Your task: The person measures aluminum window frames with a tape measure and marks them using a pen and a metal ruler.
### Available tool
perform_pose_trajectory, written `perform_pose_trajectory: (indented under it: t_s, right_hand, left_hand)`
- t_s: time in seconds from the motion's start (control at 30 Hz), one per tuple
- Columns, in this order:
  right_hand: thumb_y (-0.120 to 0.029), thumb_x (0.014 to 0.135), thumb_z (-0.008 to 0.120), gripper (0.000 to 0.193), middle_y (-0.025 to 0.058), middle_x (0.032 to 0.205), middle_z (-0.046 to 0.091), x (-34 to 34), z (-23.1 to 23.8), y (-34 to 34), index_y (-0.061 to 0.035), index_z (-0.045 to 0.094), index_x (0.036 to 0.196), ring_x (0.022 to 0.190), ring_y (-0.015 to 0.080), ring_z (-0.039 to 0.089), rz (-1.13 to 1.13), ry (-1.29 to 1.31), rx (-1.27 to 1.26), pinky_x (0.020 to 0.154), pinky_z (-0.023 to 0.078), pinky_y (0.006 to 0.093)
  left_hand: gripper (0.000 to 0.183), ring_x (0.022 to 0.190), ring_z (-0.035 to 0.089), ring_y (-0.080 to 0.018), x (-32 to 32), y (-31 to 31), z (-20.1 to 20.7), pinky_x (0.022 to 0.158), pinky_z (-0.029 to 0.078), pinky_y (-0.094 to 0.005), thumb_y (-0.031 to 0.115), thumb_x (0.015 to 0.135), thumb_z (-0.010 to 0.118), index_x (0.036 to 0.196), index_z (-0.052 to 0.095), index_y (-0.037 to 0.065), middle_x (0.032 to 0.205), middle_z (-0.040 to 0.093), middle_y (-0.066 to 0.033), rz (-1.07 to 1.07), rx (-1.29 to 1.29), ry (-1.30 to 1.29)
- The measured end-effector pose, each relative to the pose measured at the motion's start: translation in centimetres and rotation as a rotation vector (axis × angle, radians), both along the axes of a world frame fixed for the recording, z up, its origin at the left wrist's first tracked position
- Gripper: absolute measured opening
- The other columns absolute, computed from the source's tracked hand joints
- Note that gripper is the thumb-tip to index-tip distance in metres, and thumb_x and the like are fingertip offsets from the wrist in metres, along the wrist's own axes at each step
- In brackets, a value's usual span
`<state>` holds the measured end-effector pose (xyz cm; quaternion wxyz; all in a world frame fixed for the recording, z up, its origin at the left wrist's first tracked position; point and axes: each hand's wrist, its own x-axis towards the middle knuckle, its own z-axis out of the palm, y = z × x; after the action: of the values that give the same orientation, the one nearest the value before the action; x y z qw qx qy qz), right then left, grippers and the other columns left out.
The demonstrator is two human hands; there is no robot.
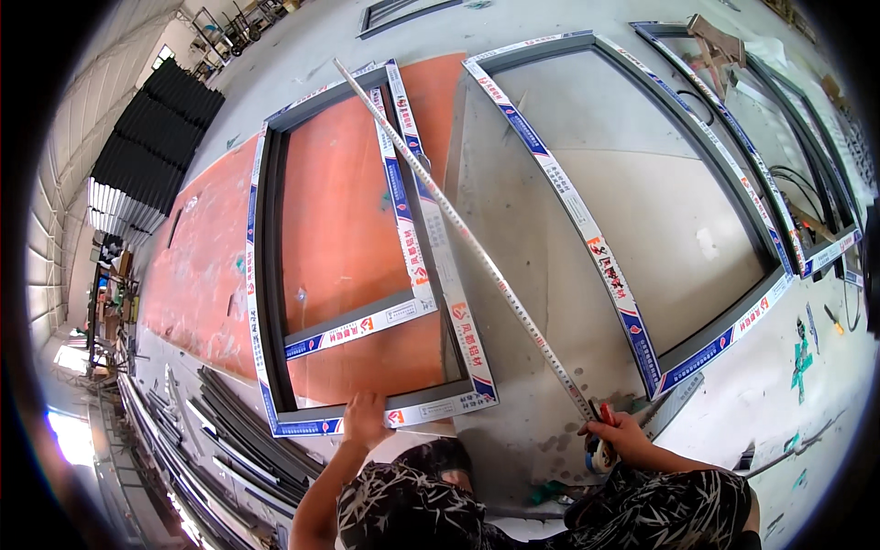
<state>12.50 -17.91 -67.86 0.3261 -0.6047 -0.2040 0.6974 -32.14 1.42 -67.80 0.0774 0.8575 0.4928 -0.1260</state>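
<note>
My right hand (627, 438) is closed round a tape measure (599, 456) at the lower right. Its long pale blade (495, 273) runs out up and to the left, crossing above the right side of a dark window frame (261, 302). The blade's far end lies by that frame's top edge. Something small, red and black shows at my right fingers; I cannot make out its kind. My left hand (367, 419) grips the near bar of the same frame, fingers curled over it. A smaller inner frame (396, 314) sits inside, its bars covered with blue and white film.
A second large frame (568, 197) stands to the right, with more frames (779, 137) beyond. An orange board (206, 261) lies under the left frame. Long dark profiles (243, 431) lie at the lower left; black stacked profiles (151, 137) stand farther back. A screwdriver (832, 318) lies far right.
</note>
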Motion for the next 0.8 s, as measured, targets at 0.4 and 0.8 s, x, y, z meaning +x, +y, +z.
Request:
perform_pose_trajectory:
  t_s: [0.4, 0.8]
  right_hand:
    - [-0.025, 0.093, 0.058, 0.028, 0.0039, 0.083, 0.064, -7.1, -1.8, 2.5, 0.0000, 0.069, 0.099, 0.075, 0.0116, 0.057, -0.120, -0.037, -0.132, 0.070, 0.045, 0.0261]
    - [-0.026, 0.093, 0.059, 0.027, 0.0056, 0.087, 0.065, -6.3, -2.1, 5.7, -0.0011, 0.067, 0.100, 0.078, 0.0133, 0.060, -0.274, -0.039, -0.012, 0.072, 0.048, 0.0259]
  left_hand:
    - [0.058, 0.098, 0.052, -0.0299, 2.3, 1.2, 3.9, 0.084, 0.043, -0.0420, 0.028, 0.054, 0.082, 0.101, 0.055, 0.008, 0.096, 0.053, -0.0112, -0.113, -0.093, -0.157]
    - [0.055, 0.095, 0.052, -0.0273, 14.4, -0.7, -1.7, 0.078, 0.043, -0.0406, 0.034, 0.054, 0.082, 0.095, 0.054, 0.009, 0.095, 0.052, -0.0085, -0.148, -0.006, -0.310]
